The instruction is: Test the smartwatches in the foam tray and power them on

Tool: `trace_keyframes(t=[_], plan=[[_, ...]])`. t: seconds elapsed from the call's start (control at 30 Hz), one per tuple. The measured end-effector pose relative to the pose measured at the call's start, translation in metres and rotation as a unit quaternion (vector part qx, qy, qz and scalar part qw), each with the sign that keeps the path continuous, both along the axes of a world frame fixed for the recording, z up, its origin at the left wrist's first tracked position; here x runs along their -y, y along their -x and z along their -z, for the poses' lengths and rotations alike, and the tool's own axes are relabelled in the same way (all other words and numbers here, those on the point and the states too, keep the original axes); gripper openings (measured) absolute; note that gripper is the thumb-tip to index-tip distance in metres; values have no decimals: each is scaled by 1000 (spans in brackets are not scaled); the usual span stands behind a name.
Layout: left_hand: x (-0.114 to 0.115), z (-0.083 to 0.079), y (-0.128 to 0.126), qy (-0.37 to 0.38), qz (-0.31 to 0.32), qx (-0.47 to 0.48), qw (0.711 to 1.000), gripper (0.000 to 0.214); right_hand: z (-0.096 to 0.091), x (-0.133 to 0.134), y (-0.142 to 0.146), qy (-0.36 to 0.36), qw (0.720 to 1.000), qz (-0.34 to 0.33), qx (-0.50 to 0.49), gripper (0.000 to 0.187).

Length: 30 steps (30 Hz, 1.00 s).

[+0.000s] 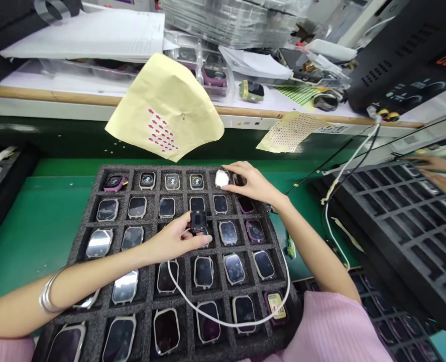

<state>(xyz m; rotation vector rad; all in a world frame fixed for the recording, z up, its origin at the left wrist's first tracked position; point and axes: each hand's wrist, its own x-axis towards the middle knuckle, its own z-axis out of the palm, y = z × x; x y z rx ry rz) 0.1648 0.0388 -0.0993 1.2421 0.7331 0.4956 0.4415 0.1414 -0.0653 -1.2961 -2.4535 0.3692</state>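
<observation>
My left hand (176, 239) is closed round a small black block-like device (198, 221), held over the middle of a dark foam tray (149, 251). A white cable (223, 322) loops from near that hand across the tray's front. At the back row, my right hand (251, 182) has thumb and fingers pinched on a watch case (222, 178) whose face shines bright white. The watch sits at its tray compartment; whether it is lifted, I cannot tell. Strapless watch cases fill the compartments around, among them a lit one (196, 181) and a purple one (115, 183).
A yellow paper sheet (166, 110) hangs from the shelf edge (241, 111) behind the tray. At right stands a stack of black foam trays (400, 226), with another person's hand (441, 168) over it. A black instrument (404, 60) with red digits stands on the shelf.
</observation>
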Motion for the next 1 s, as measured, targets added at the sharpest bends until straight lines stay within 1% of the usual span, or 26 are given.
trace_keyframes(t=[0.13, 0.2, 0.27, 0.33, 0.4, 0.47, 0.53, 0.6, 0.67, 0.7, 0.73, 0.8, 0.87, 0.9, 1.0], plan=[[1, 1, 0, -1, 12, -12, 1000, 43, -13, 1, -25, 25, 998, 12, 59, 40], [1, 0, 0, -3, 20, -19, 1000, 41, -16, 0, -31, 56, 994, 18, 95, 47], [0, -1, -1, -6, 26, -25, 999, 36, -15, -1, -30, 59, 990, 24, 127, 51], [-2, -3, -1, -6, 31, -25, 999, 32, -11, -1, -27, 41, 986, 33, 157, 46], [-4, -5, -1, -3, 34, -15, 999, 28, -6, -3, -26, 31, 985, 46, 165, 41], [-6, -6, -1, -2, 33, -2, 999, 26, -2, -4, -27, 23, 987, 53, 152, 38], [-7, -6, -1, 1, 27, 3, 1000, 25, -3, -2, -28, -10, 991, 68, 117, 35], [-8, -6, -1, 8, 25, 4, 1000, 26, -10, 8, -22, -68, 992, 97, 41, 32], [-8, -6, -1, 14, 27, 10, 999, 27, -19, 27, -5, -109, 986, 107, -61, 31], [-8, -6, -1, 18, 30, 12, 999, 29, -22, 39, 6, -104, 986, 82, -101, 30], [-8, -7, -1, 20, 32, 13, 999, 32, -24, 53, 19, -78, 988, 41, -129, 30], [-8, -7, -1, 14, 33, 6, 999, 38, -24, 79, 45, -31, 991, -39, -126, 36], [-7, -7, -1, -4, 24, -4, 1000, 42, -19, 97, 66, -31, 992, -83, -94, 40], [-7, -7, -1, -13, 15, -5, 1000, 41, -15, 101, 72, -40, 992, -96, -76, 41], [-4, -6, -2, -23, -18, 13, 999, 34, -7, 103, 81, -82, 990, -110, -37, 38]])
